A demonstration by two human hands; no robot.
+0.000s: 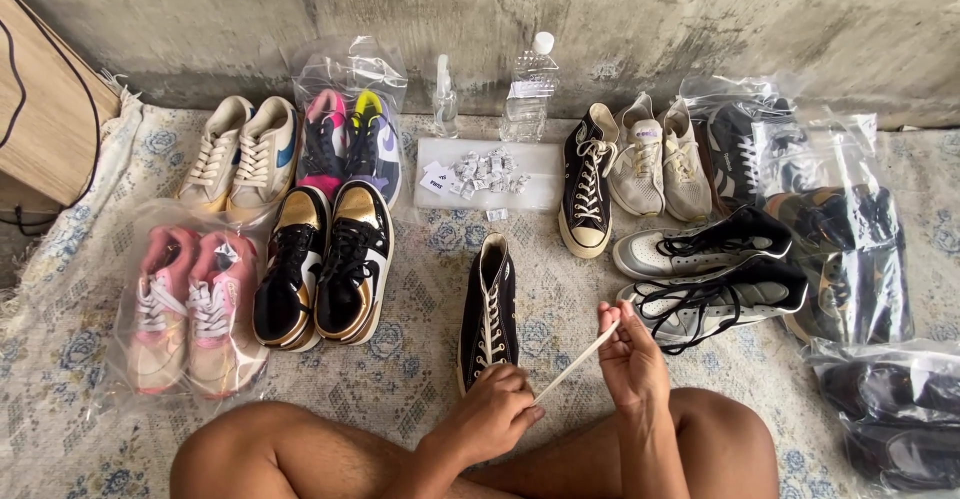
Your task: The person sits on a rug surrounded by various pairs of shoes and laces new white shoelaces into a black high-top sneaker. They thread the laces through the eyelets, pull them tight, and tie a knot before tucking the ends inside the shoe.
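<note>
Bare knees frame the left hand (492, 414) and right hand (630, 359). Both pinch a cream shoelace (577, 361) taut. It runs from the black high-top sneaker (489, 311).

Black high-top sneaker (488, 311) with cream laces, upright on its sole, toe at six o'clock, collar at twelve. Cream shoelace (577, 361) stretched taut, running from seven o'clock up to one o'clock.

Pink sneakers in a clear plastic bag (187, 309), black-and-gold high-top pair (322, 264), clear plastic water bottle (528, 89), small spray bottle (444, 99), patterned floor rug (420, 359)
</note>
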